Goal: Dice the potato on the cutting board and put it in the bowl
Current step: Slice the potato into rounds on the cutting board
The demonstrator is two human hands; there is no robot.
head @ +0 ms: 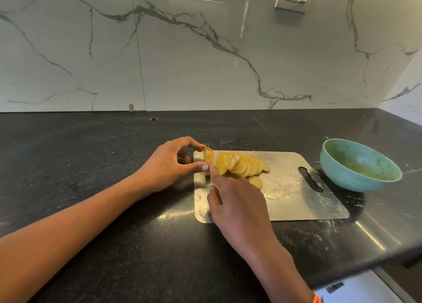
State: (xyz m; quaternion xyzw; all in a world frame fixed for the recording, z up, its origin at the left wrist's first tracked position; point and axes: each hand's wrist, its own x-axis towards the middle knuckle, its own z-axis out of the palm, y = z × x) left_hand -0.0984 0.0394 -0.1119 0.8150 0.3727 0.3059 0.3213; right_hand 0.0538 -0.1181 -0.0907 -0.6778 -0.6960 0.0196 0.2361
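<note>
Potato end piece [208,156] stands on the left end of the steel cutting board [296,202], pinched between thumb and forefinger of the left hand [170,165]. Just right, the right hand [237,202] grips a knife [212,160], its thin blade between that piece and one fanned row of potato slices [242,164]. One teal bowl [359,165] sits beside the board's right edge, holding no potato.

Two bare forearms showing, no sleeves reaching into view. Left hand [167,163] wearing pale pink polish on thumbnail. Right hand [237,202] showing no rings. Orange band [316,299] peeking at right wrist, bottom edge, partly cropped.
</note>
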